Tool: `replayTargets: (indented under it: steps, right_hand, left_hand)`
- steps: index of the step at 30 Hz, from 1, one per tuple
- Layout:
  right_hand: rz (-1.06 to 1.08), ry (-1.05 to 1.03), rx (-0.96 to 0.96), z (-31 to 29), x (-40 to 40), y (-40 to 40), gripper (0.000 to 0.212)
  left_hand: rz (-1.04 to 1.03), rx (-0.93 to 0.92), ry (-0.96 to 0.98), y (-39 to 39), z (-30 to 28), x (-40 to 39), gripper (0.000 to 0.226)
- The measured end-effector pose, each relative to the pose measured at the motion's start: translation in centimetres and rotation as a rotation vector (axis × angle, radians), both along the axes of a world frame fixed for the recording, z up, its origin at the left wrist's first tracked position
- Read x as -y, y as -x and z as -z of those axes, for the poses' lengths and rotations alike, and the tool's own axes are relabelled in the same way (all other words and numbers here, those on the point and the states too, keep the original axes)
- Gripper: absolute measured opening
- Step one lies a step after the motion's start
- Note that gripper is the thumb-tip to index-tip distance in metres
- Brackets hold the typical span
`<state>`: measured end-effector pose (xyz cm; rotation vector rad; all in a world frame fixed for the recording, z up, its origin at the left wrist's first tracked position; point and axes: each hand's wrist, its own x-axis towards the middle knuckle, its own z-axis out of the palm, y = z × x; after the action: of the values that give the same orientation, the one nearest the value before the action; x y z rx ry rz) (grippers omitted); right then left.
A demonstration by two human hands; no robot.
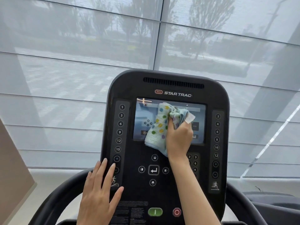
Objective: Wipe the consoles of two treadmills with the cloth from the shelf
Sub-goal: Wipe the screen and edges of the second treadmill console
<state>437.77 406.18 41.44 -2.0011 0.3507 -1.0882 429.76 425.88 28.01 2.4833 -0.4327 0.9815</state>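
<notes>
Your right hand grips the pale blue flower-dotted terry cloth against the black treadmill console's screen; your left hand, open, braces near-left. Pressing hard could trigger touchscreen commands.

Two bare hands and two bare arms. No sleeves anywhere, no gloves. Left hand: long, thin fingers, short clean nails with no polish, no ring on any finger, no watch or band at the wrist. Right hand: seen from the back, knuckles smooth, no ring to be seen, wrist plain with no strap or bracelet. Right forearm: long and slim, bare all the way down to the bottom edge. Left arm: only the bare wrist in sight, the rest cut off by the bottom edge.
</notes>
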Motion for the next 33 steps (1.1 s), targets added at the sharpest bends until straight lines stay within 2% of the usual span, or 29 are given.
replayTargets:
  steps: [5, 11, 16, 20, 23, 28, 33]
  right_hand:
    - [0.035, 0.008, -0.030, 0.5, -2.3, 0.3, 0.042]
    - [-0.082, 0.136, 0.023, -1.3, -6.4, -1.8, 0.045]
    - [-0.040, 0.157, 0.020, -1.7, -1.3, -1.5, 0.047]
    - [0.129, 0.043, 0.020, -2.4, 4.9, -1.1, 0.049]
    - [0.190, -0.023, 0.023, -2.4, 6.7, -1.0, 0.050]
    - [0.183, -0.072, -0.003, -2.5, 3.5, -1.3, 0.066]
    - [0.094, 0.051, -0.019, -1.8, -0.6, -1.5, 0.074]
  left_hand:
    - [-0.009, -0.060, -0.058, -1.0, 0.2, 0.3, 0.061]
    - [-0.031, -0.040, -0.086, -1.5, 0.9, 0.2, 0.060]
    - [-0.031, -0.030, -0.088, -1.5, 0.9, 0.6, 0.060]
    - [-0.034, -0.032, -0.104, -1.6, 1.2, 0.7, 0.061]
    - [-0.036, -0.029, -0.138, -1.7, 1.2, 0.5, 0.062]
    - [-0.043, 0.001, -0.164, -1.7, 1.1, 0.2, 0.061]
    - [-0.062, 0.005, -0.180, -1.7, 1.2, 0.2, 0.061]
